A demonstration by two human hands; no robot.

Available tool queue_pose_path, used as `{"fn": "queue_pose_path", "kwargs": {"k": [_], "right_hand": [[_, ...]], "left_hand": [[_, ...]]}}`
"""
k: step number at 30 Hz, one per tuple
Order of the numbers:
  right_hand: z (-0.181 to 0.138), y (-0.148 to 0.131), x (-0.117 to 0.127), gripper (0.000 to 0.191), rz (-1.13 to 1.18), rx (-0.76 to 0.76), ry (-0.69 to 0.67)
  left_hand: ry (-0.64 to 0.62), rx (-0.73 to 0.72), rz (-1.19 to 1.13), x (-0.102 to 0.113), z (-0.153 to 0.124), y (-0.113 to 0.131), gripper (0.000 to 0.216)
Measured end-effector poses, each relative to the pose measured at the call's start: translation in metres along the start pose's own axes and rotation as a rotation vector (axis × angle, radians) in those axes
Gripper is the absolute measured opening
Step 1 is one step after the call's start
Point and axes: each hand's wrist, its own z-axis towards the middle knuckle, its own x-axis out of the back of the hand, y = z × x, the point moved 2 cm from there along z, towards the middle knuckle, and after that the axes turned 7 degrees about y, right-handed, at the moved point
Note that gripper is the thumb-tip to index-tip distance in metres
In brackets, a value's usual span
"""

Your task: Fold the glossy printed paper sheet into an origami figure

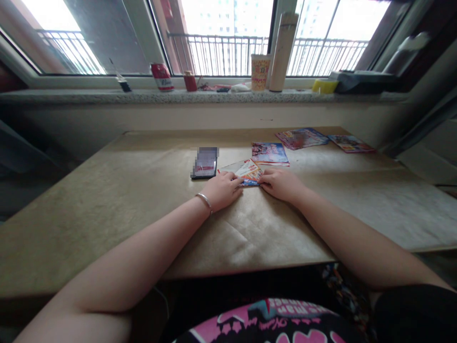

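A colourful printed paper sheet, partly folded, lies on the table between my hands. My left hand, with a silver bangle at the wrist, grips the sheet's lower left part, fingers bent together over it. At the sheet's right edge, my right hand pinches the paper between thumb and fingers. Part of the sheet is hidden beneath the left fingers. Just behind it lies a blue and pink printed leaflet. A dark phone rests to the left of the sheet.
More printed leaflets lie at the table's back right, one near the corner. On the windowsill stand a red and white can, a red bottle, a patterned paper cup, a tall cylinder and a yellow sponge-like block.
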Motion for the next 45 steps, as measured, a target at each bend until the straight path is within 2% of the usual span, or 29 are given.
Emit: {"fn": "queue_pose_path", "kwargs": {"k": [18,26,36,45], "right_hand": [[-0.004,0.012,0.005,0.023,0.022,-0.030,-0.043],[-0.003,0.012,0.004,0.022,0.065,-0.030,-0.040],[-0.002,0.021,-0.001,0.028,0.192,-0.019,-0.036],[-0.003,0.026,-0.009,0.035,0.329,0.050,0.020]], "left_hand": [[-0.005,0.027,-0.021,0.000,-0.003,0.007,0.045],[-0.042,-0.028,-0.057,-0.001,0.001,0.010,0.051],[-0.037,-0.050,-0.047,-0.004,0.002,0.008,0.052],[-0.029,-0.038,-0.056,-0.005,0.003,0.008,0.050]]}}
